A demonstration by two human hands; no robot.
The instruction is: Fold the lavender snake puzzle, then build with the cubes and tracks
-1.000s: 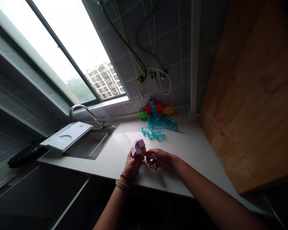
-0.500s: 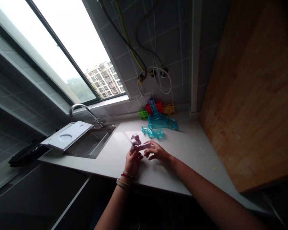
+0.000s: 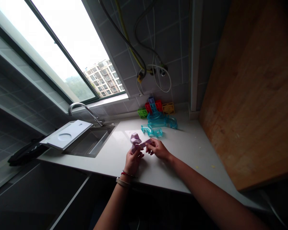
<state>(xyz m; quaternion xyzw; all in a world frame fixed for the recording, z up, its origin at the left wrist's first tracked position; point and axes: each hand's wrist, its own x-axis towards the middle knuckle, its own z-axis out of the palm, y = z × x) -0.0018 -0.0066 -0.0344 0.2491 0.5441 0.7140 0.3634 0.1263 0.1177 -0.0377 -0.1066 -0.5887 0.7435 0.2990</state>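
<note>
A pale purple, faceted snake puzzle (image 3: 135, 139) is held just above the white countertop (image 3: 182, 159), bent into angled segments. My left hand (image 3: 132, 163) is closed on its lower middle part, with the fingertips pinching it. On the other side, my right hand (image 3: 159, 149) grips the straight end of the puzzle between thumb and fingers. Part of the puzzle is hidden behind the fingers. Just beyond my hands lie clear teal plastic track pieces (image 3: 161, 122), including a curved one (image 3: 147, 129).
Against the back wall stand green (image 3: 142, 112), red (image 3: 158, 105) and yellow (image 3: 168, 108) plastic blocks. To the left is a sink (image 3: 96, 143) with a faucet (image 3: 86, 108) and a white board (image 3: 69, 134) across it. A wooden panel (image 3: 252, 95) borders the right side.
My right fingers have closed on the straight end of the snake puzzle, and that end now tilts up to the right. My left hand stays nearly in place.
</note>
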